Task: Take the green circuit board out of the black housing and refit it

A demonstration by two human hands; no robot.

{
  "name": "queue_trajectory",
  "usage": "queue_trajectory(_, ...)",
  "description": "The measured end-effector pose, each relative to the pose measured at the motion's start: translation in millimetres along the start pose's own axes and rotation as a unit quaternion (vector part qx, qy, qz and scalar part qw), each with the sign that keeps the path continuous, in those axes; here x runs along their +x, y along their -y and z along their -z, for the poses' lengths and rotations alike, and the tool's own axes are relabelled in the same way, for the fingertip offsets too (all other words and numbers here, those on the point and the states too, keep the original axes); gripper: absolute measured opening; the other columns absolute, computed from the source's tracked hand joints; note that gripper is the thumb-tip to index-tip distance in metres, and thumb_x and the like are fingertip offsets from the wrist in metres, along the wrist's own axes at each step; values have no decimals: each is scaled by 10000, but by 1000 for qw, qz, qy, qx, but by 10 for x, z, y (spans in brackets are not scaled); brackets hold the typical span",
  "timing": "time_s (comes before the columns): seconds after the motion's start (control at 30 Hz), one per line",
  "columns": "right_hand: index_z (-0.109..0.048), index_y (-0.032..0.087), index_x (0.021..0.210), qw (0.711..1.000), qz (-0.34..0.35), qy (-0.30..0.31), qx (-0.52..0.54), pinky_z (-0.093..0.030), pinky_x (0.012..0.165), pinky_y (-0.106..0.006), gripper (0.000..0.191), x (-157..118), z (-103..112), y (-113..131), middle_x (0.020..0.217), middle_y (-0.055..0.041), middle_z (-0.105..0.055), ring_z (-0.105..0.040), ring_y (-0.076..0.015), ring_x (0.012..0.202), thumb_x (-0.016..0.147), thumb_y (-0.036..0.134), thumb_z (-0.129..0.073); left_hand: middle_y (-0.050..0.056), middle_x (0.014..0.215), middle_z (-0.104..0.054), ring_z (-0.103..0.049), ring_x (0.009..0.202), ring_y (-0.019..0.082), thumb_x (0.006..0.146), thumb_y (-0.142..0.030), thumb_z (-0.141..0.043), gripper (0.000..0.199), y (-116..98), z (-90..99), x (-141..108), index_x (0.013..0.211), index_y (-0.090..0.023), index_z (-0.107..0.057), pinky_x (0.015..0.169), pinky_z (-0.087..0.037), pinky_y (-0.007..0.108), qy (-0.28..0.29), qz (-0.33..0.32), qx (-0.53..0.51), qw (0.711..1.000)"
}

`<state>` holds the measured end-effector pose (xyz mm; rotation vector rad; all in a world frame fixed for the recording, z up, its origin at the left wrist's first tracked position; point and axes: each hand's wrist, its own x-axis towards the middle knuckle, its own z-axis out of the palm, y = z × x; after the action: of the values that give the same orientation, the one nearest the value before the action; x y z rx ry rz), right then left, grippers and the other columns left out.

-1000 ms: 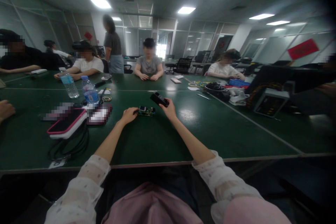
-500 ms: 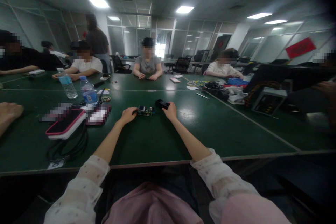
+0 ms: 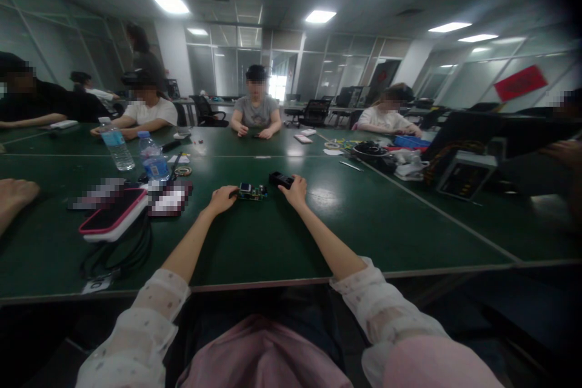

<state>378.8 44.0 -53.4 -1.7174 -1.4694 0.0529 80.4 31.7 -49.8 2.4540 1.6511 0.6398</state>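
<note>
A small green circuit board (image 3: 253, 193) with a little screen lies before me on the green table (image 3: 273, 242). My left hand (image 3: 222, 199) is closed on a dark part at the board's left end. Just right of the board, my right hand (image 3: 296, 191) grips a black box-like object (image 3: 280, 180) by its right end. The board and the black object are apart, with a narrow gap between them. The fingertips of both hands are small and partly hidden.
Left of my arms are a pink-edged phone (image 3: 113, 212), black cables (image 3: 122, 254) and two water bottles (image 3: 154, 160). A metal box with wires (image 3: 467, 174) stands at the right. People sit around the table; a co-worker's hand (image 3: 17, 197) rests at the left edge.
My right hand's fingers have shifted slightly on the black object. Both objects stay in place. In the background, a standing person has moved left, and the person opposite has moved their hands apart.
</note>
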Motion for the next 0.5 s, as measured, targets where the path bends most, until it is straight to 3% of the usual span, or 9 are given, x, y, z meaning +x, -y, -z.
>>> queue_trajectory(0.5,-528,136,1131,998,20,14,54,-456,931,-450,482,46,-8,-61,1114,-159,-596,-571,-298,1057,707,256,-720,6,1308,-594,-518,1220,221,879,-228,-508,384,5,-22,7,1255,-283,-567,1004,-408,401,-20,-15,11,1000)
